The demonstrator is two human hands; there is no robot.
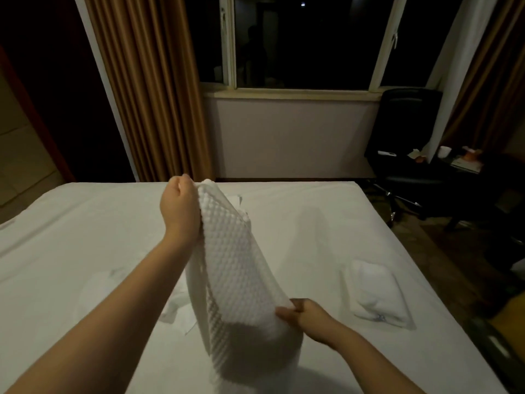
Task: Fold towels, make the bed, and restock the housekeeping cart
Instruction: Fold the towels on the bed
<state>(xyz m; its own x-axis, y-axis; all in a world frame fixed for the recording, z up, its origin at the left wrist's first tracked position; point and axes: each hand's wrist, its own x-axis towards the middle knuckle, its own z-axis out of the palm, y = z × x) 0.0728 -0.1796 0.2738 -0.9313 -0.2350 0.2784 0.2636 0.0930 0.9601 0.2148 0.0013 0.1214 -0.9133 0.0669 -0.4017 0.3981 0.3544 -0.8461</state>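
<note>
Plainly caught partway through the towel folding, with most of the job left. Held a white waffle-weave towel (235, 274) up off the wide white-sheeted bed (85, 223), slanting from high and far down to low and near, bottom end hanging low over the bed close to the body. Gripped the top edge in the left hand (179, 211), fingers (183, 182) curled tight round the cloth; pinched the lower edge between thumb and fingers of the right hand (305, 317). Looked thick, soft and limp, dimpled all over in a regular honeycomb, seemingly doubled along its length, though could not tell for sure. Counted one small white terry towel (377, 294) already folded into a neat block, lying on the right side of the bed, well apart from both hands. Made out more white cloth (173, 311) lying loose and flat under and left of the held towel, probably waiting its turn. Found only the sheet on the bed, no pillow or cover in view, so judged the bed-making largely undone. Saw nothing of the restocking side. Noted a black office chair (409, 132) beside the dark window (301, 41).
</note>
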